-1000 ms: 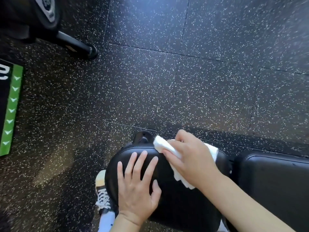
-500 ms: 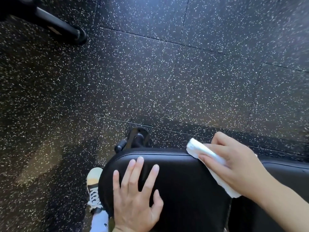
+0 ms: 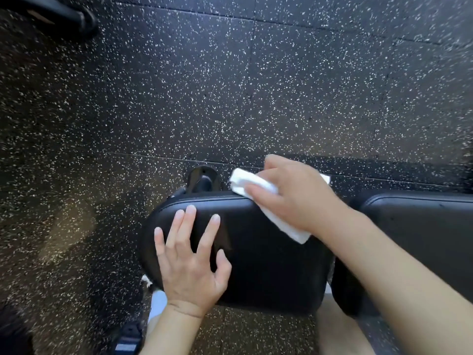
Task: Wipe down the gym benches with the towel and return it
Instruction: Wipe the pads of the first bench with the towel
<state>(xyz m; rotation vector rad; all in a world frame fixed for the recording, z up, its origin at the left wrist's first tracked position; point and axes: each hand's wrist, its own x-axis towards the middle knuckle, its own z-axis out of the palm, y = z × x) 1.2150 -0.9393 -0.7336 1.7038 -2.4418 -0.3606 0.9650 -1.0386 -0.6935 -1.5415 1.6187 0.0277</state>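
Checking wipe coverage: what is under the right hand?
The white towel lies under the right hand, at the far edge of the seat pad. The hand hides the towel's middle and the pad beneath.

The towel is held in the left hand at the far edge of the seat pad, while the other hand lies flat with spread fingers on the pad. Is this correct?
Not quite. The head view shows the right hand gripping the white towel at the far edge of the seat pad. The left hand is the one lying flat on the pad with spread fingers.
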